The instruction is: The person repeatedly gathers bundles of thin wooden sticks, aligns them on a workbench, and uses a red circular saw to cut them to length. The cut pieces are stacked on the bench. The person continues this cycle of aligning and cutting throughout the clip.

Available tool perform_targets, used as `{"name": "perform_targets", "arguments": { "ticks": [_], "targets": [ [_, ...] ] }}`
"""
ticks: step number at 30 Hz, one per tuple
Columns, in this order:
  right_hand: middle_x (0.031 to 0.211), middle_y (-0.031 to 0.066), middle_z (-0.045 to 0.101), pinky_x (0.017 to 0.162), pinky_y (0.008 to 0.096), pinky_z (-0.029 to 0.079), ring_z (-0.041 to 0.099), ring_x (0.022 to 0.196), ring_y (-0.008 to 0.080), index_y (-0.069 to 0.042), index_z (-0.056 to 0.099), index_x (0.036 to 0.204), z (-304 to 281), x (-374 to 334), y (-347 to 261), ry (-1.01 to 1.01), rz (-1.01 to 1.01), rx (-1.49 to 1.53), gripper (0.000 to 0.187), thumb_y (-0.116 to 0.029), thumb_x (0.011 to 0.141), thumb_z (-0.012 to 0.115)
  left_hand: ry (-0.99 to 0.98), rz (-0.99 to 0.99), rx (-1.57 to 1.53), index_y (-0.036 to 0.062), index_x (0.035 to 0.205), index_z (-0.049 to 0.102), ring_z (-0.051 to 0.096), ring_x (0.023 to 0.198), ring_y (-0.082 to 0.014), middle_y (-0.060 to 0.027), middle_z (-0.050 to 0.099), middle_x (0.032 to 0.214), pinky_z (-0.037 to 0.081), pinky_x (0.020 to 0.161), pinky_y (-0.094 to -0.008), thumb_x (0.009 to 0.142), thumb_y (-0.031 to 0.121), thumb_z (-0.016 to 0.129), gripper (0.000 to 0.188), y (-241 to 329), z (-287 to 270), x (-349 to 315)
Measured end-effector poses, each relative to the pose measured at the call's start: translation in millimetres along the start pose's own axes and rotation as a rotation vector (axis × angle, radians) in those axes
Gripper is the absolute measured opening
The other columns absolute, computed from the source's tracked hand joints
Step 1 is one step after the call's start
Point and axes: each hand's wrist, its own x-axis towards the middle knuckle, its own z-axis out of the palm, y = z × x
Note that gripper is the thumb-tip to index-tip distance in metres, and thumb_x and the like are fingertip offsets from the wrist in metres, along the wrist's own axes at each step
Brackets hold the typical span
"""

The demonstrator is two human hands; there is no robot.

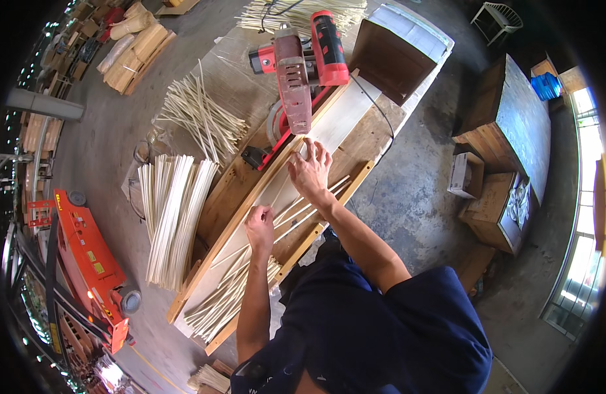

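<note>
My right hand (308, 172) reaches just below the guard of a red and black mitre saw (293, 85), its fingers stretched and apart over the pale board by the wooden fence (244, 207). Closer to me, my left hand (259, 228) is closed, fingers curled together above the same board. What it pinches, if anything, is too small to make out. Several thin pale wooden sticks (231, 295) lie loose on the board beneath and in front of my left forearm. A few more sticks (300, 213) lie slantwise between my two arms.
Left of the fence are a bundle of sticks (175, 217) and a looser pile (204, 118). More sticks (296, 14) lie behind the saw. An open box (398, 56) stands at the bench's far right, with a black cable (385, 118) nearby. An orange machine (89, 256) stands on the left floor.
</note>
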Motion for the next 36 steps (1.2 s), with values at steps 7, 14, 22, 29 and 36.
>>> {"name": "perform_targets", "arguments": {
  "ticks": [7,14,22,29,36],
  "targets": [
    [0.166,0.0169,0.051,0.127,0.0686,0.034,0.043,0.157,0.0452,-0.024,0.080,0.144,3.2,-3.3,3.7,0.046,0.012,0.035,0.045,-0.029,0.100,0.083,-0.028,0.009,0.013,-0.0019,0.112,0.083,0.079,0.086,-0.0277,-0.0160,0.081,0.098,0.060,0.082,-0.0399,0.105,0.009,0.080,0.013,-1.0,-13.8,-0.9],
    [0.166,0.0157,0.052,0.128,0.0687,0.033,0.042,0.157,0.0457,-0.026,0.082,0.141,-0.1,-3.2,3.6,0.019,0.028,0.072,0.038,-0.028,0.102,0.081,-0.053,-0.011,-0.002,-0.0013,0.112,0.083,0.077,0.083,-0.0269,-0.0168,0.081,0.095,0.059,0.081,-0.0398,0.107,0.011,0.079,0.014,7.2,-17.0,14.5],
    [0.159,0.0079,0.063,0.127,0.0645,0.037,0.048,0.155,0.0395,-0.024,0.083,0.139,6.9,-6.7,9.1,0.093,-0.043,0.046,0.040,-0.023,0.099,0.084,-0.049,-0.093,0.017,-0.0016,0.113,0.083,0.077,0.081,-0.0244,-0.0162,0.082,0.093,0.057,0.078,-0.0389,0.107,0.012,0.079,0.016,7.6,-15.1,20.0],
    [0.144,-0.0033,0.078,0.121,0.0570,0.045,0.063,0.142,0.0324,-0.026,0.088,0.128,22.8,-2.9,23.1,0.284,-0.087,0.049,0.039,-0.016,0.090,0.088,-0.029,-0.144,0.035,-0.0006,0.115,0.085,0.078,0.081,-0.0235,-0.0159,0.084,0.094,0.058,0.078,-0.0385,0.107,0.013,0.079,0.017,9.1,-10.3,23.5],
    [0.131,-0.0033,0.085,0.115,0.0543,0.048,0.069,0.135,0.0308,-0.025,0.090,0.116,24.4,5.6,22.4,0.368,-0.094,0.105,0.027,-0.018,0.090,0.090,0.002,-0.147,0.076,0.0034,0.116,0.083,0.082,0.087,-0.0345,-0.0177,0.084,0.099,0.062,0.081,-0.0422,0.107,0.013,0.081,0.013,6.4,-6.9,21.4]
  ]
}}
